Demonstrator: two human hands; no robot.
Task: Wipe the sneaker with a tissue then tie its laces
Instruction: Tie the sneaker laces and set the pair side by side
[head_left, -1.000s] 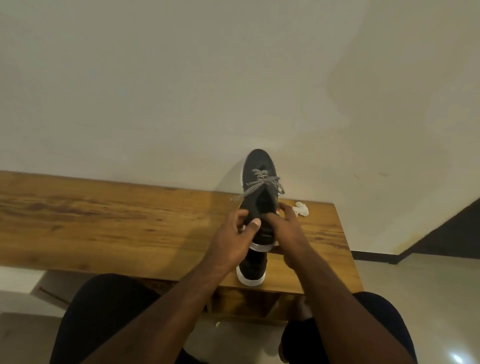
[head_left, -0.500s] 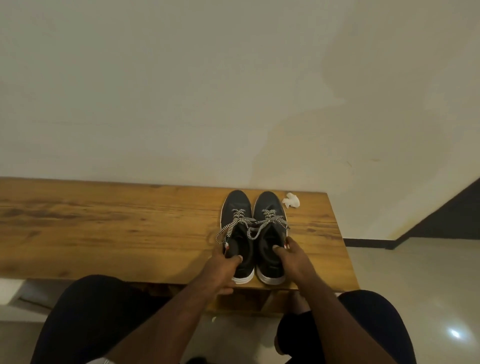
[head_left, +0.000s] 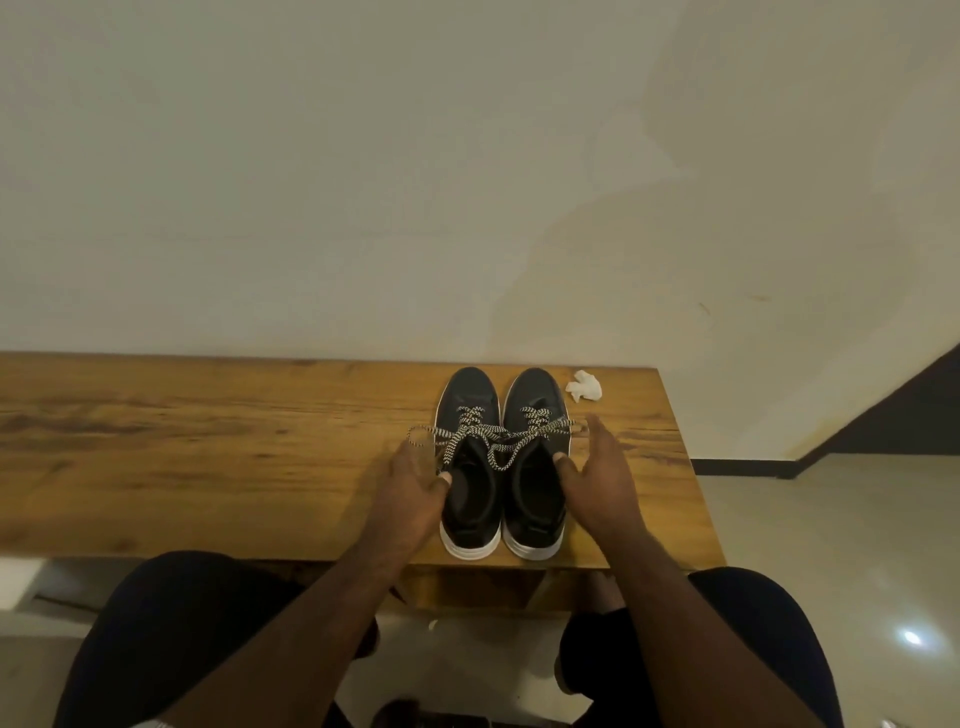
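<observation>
Sneaker pair, black fabric with white soles (head_left: 501, 467), is sitting toes-to-wall near the right end of the brown wooden counter (head_left: 208, 441). Head view: left hand (head_left: 415, 486) and right hand (head_left: 597, 478) are flanking the pair, fingers relaxed, gripping nothing. Checkered laces (head_left: 491, 439) are crossing between shoes; risk: tangling when tied. Crumpled white tissue (head_left: 584, 385) is lying just beyond.

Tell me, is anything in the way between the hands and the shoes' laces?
Nothing visible is. The left hand lies beside the left sneaker, the right hand beside the right sneaker, with the striped laces just ahead. The crumpled tissue sits apart, by the toes.
</observation>
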